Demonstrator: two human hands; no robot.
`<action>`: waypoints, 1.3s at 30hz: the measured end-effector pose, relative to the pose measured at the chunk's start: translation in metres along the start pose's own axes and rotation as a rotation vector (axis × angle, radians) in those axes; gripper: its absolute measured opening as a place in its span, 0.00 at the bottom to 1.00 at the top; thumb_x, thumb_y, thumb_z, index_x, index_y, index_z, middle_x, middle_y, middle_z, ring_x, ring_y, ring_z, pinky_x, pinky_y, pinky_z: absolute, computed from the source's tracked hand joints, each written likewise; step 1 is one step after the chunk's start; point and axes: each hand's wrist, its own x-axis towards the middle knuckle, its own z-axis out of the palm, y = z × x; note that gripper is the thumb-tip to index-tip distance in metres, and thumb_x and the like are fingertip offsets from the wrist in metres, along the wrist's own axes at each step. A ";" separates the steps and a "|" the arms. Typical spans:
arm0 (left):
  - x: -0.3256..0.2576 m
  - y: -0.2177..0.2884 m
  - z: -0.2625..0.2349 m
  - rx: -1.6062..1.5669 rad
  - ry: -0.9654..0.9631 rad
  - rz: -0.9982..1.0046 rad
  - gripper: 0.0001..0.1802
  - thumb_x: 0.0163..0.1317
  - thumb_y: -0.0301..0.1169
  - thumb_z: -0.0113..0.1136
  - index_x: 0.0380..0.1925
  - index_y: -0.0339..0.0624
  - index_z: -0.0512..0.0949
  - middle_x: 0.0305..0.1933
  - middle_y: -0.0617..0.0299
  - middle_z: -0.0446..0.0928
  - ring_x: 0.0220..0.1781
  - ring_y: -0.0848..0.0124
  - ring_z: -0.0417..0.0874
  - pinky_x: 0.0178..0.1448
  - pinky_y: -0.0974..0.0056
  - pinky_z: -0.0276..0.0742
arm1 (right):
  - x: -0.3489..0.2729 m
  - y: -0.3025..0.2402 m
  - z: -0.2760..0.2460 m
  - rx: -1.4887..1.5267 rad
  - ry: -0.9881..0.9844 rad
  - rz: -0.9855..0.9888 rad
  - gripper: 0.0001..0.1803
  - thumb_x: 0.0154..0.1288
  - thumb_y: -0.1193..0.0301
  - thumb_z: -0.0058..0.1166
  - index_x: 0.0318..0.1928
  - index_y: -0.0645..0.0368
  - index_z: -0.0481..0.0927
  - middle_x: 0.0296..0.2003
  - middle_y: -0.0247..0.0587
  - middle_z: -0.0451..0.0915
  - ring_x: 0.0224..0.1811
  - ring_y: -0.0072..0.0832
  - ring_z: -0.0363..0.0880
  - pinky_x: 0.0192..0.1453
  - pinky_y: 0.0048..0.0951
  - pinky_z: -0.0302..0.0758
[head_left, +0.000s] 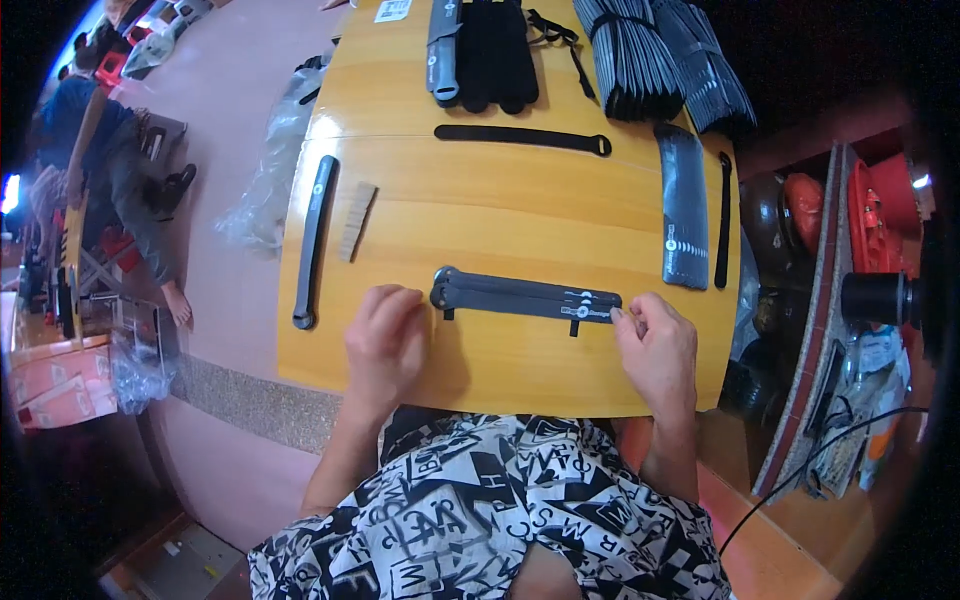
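Note:
Before me on the table lies a small stack of grey fastening straps with rounded ends, slightly fanned at the left. Two small black tabs stick out from under its near edge. My right hand pinches the stack's right end between thumb and fingers. Just off the left end is my left hand, its fingers curled into a pinch; whatever it holds, if anything, is hidden. A single grey strap and a strip of small brown pieces lie farther left.
Across the wooden table lie a black strap, a packed grey bundle, a thin black strap and large strap bundles. Black straps are stacked at the back. A shelf stands right; another person sits far left.

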 end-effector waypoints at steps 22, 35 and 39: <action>0.075 0.020 0.020 0.033 0.050 0.351 0.12 0.49 0.16 0.58 0.36 0.34 0.75 0.44 0.51 0.76 0.44 0.55 0.77 0.48 0.59 0.74 | 0.019 0.005 0.035 0.279 -0.141 -0.300 0.09 0.56 0.70 0.59 0.27 0.61 0.76 0.19 0.38 0.72 0.20 0.25 0.71 0.24 0.27 0.67; 0.171 0.040 0.109 0.922 -0.356 0.635 0.07 0.51 0.27 0.53 0.29 0.38 0.77 0.29 0.55 0.79 0.37 0.61 0.81 0.38 0.62 0.75 | 0.002 0.044 -0.002 0.919 -0.334 -0.065 0.12 0.66 0.67 0.52 0.31 0.63 0.79 0.22 0.27 0.74 0.24 0.11 0.66 0.27 0.15 0.63; 0.159 0.035 0.086 0.866 -0.356 0.627 0.05 0.50 0.26 0.53 0.27 0.39 0.75 0.31 0.53 0.79 0.37 0.60 0.81 0.38 0.60 0.76 | -0.007 0.042 -0.004 0.921 -0.333 -0.069 0.11 0.66 0.69 0.51 0.33 0.64 0.79 0.23 0.27 0.74 0.24 0.10 0.67 0.27 0.14 0.63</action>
